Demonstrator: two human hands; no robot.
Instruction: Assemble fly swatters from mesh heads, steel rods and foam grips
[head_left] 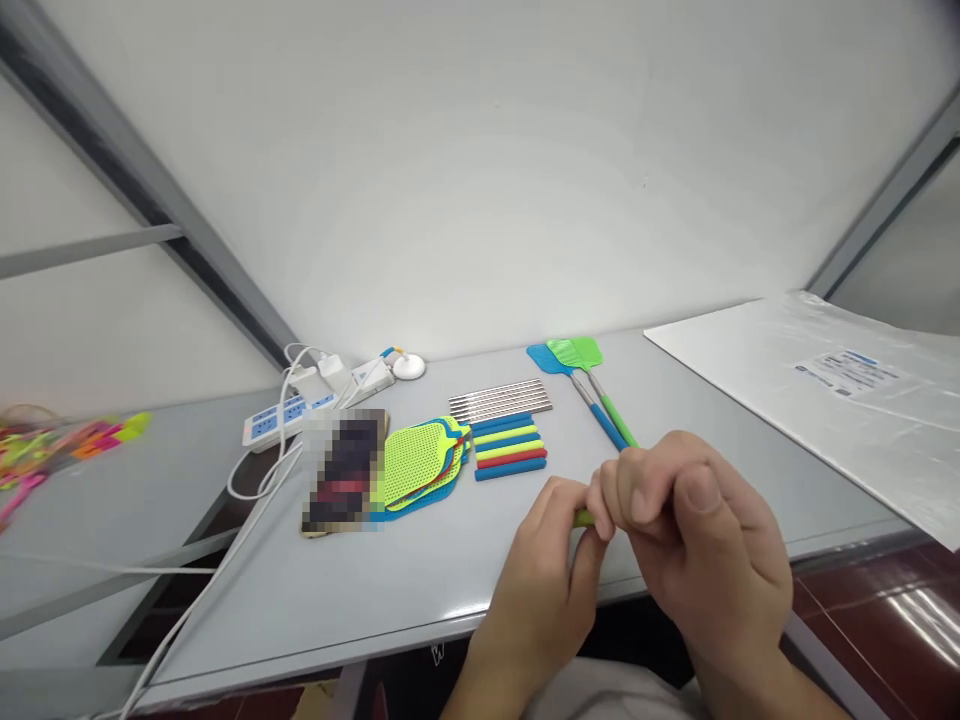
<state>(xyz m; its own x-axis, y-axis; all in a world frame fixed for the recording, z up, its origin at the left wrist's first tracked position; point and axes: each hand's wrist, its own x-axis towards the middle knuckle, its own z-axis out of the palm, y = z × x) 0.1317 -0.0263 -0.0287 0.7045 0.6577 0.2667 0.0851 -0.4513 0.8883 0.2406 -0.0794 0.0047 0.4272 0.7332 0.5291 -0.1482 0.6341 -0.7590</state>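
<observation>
My left hand (547,565) pinches a yellow-green handle (583,518), of which only a short piece shows between the fingers. Right against it, my right hand (697,540) is closed in a fist; what it holds is hidden. Beyond the hands, several handle sleeves (510,450) in blue, yellow-green and red lie in a row. Behind these sleeves are several metal rods (501,401) side by side. A pile of perforated fly swatter heads (420,460) lies to their left. Two whole fly swatters, one blue (551,358) and one green (581,352), rest behind my right hand.
A phone-like object (345,475), pixelated, overlaps the swatter heads' left side. Farther left stand a power strip (289,418) with white cables and a round white device (409,366). A large white wrapped board (810,400) covers the table's right side. Bright coloured items (97,435) lie far left.
</observation>
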